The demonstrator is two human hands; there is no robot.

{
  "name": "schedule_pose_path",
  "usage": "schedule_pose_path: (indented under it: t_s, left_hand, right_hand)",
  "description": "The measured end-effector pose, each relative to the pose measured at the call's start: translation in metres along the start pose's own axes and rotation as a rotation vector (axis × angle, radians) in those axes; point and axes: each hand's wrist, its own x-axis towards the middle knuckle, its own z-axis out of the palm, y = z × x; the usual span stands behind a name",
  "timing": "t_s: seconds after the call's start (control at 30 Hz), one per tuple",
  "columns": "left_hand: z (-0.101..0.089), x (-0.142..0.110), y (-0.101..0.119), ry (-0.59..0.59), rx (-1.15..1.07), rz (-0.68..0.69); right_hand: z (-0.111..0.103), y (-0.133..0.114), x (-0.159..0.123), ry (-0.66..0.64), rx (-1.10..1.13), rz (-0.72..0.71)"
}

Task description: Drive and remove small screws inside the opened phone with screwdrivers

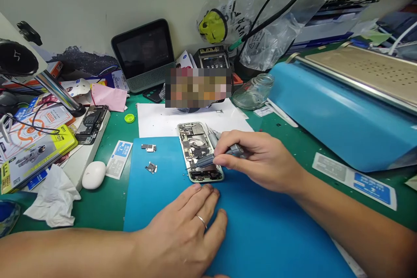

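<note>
An opened phone [195,145] with its inner parts bare lies on a blue work mat [260,230]. My right hand [260,160] pinches grey tweezers [208,160], whose tips rest on the phone's lower half. My left hand [185,230] lies flat on the mat, fingers stretched out, fingertips at the phone's near end; a ring is on one finger. Two small loose parts, one [148,147] above the other [151,167], sit on the mat left of the phone. More grey tools [213,135] lie beside the phone's right edge.
A second opened phone [91,124] lies on a white box at left, near a white oval case [94,174] and crumpled tissue [54,200]. A glass jar [254,91], small screen [143,54] and large blue machine [342,108] stand behind and right. White paper [156,117] lies under the mat's far edge.
</note>
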Motion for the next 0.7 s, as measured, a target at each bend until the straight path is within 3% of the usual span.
schedule_pose_path:
  t_s: [0.2,0.4,0.5,0.63,0.7]
  left_hand:
    - [0.000,-0.001,-0.002,-0.010,-0.037,0.021]
    - [-0.002,0.003,-0.003,0.018,-0.104,0.116]
    - [-0.004,0.004,-0.006,0.172,-0.267,0.086]
    - [-0.008,0.005,-0.016,0.507,-0.442,-0.171]
    - [-0.010,0.006,-0.023,0.578,-0.452,-0.296]
  right_hand:
    - [0.003,0.002,-0.002,-0.044,-0.011,-0.078]
    - [0.004,0.003,-0.003,-0.060,-0.025,-0.039]
    - [0.005,0.001,-0.002,-0.024,-0.007,-0.031]
    - [0.005,-0.003,0.000,0.130,0.063,0.016]
    - [0.004,-0.005,0.001,0.213,0.143,0.048]
